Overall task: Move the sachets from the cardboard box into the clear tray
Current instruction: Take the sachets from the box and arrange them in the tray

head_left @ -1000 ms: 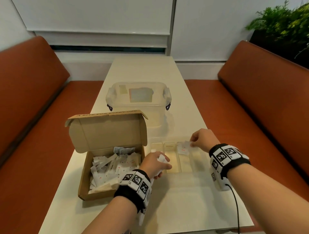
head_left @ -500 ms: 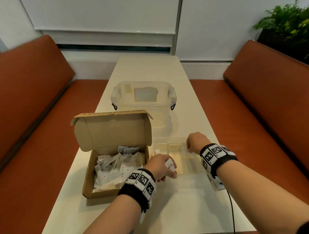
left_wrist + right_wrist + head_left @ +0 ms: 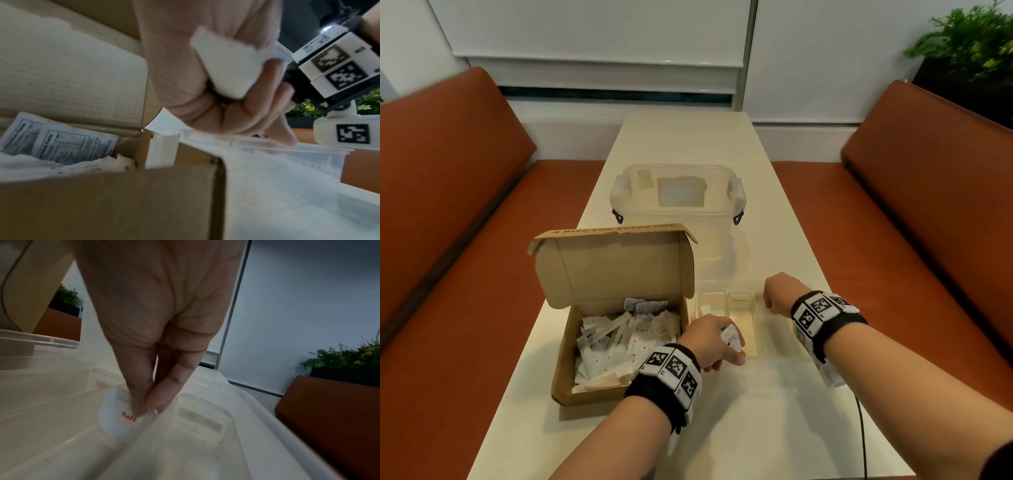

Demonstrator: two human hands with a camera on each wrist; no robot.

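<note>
An open cardboard box (image 3: 565, 349) holds several white sachets (image 3: 613, 339). To its right lies the clear tray (image 3: 739, 298) with long compartments. My left hand (image 3: 714, 344) hovers over the tray's near left corner and grips a bunch of white sachets (image 3: 224, 65) in its curled fingers. My right hand (image 3: 777, 294) reaches down into the tray's right compartment. There its thumb and fingertips pinch a white salt sachet (image 3: 121, 415) that is low inside the clear tray (image 3: 205, 443).
A lidded clear plastic tub (image 3: 676, 202) stands behind the box and tray on the white table (image 3: 774, 428). Orange bench seats (image 3: 448, 308) run along both sides. A green plant (image 3: 969, 44) sits at the back right.
My right hand has lowered the salt sachet from above the tray down into its right compartment. The left hand, still holding its sachets, has stayed by the tray's near left corner.
</note>
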